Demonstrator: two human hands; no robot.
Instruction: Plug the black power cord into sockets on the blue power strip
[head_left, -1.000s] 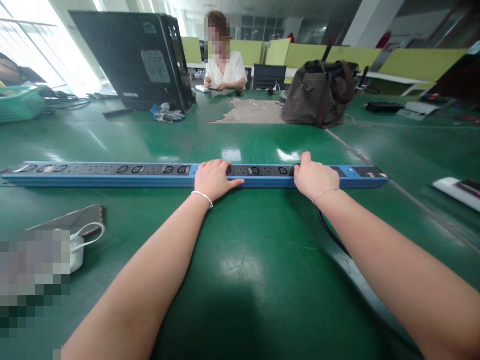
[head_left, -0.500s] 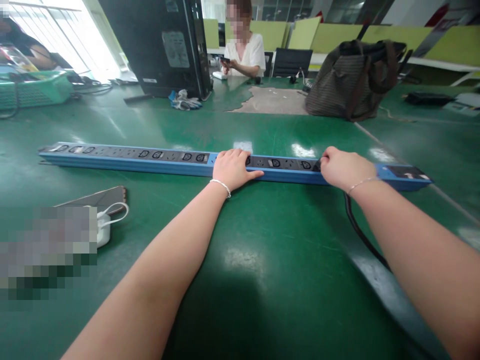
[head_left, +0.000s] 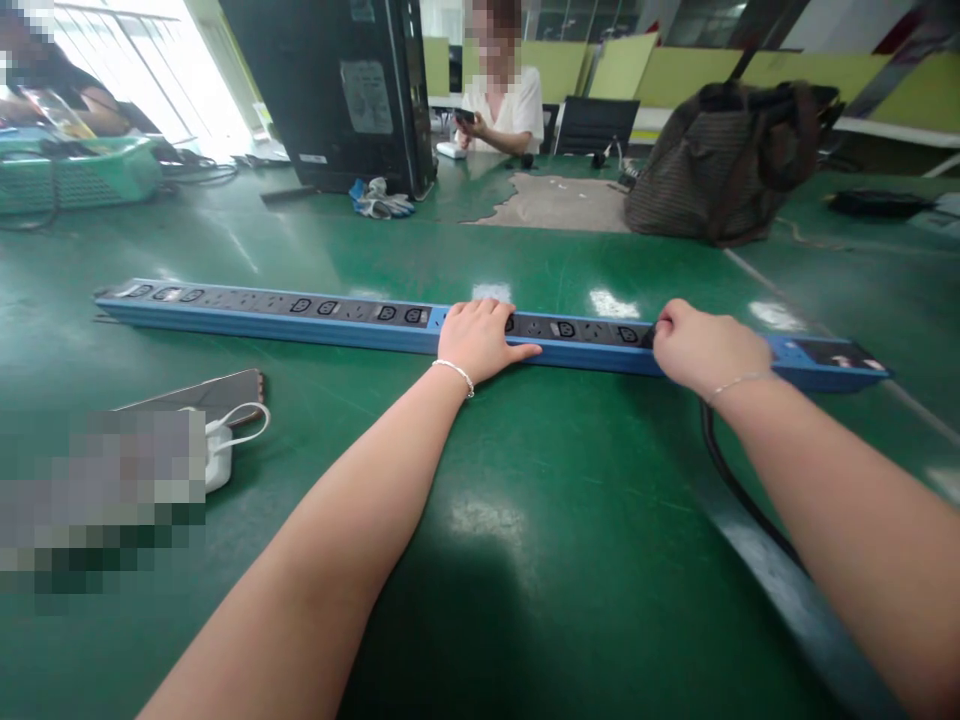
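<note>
A long blue power strip (head_left: 337, 331) with a row of black sockets lies across the green table. My left hand (head_left: 480, 335) lies over its middle, fingers across the top and thumb stretched along the front side, holding it. Farther right, my right hand (head_left: 697, 345) is closed in a pinch on a black plug (head_left: 649, 336) at one of the sockets. Fingers hide most of the plug, so how deep it sits cannot be told. A black cable (head_left: 724, 465) hangs below the right hand and runs toward the lower right.
At the left lies a blurred-out object with a white charger (head_left: 219, 458) beside it. Farther back are a green basket (head_left: 82, 178), a tall black cabinet (head_left: 330, 100), gloves (head_left: 381, 200) and a brown bag (head_left: 720, 170). A person (head_left: 501, 105) sits across the table; another is at far left.
The whole view has shifted a little, so everything appears slightly farther right. Both hands keep the same places on the strip and the plug.
</note>
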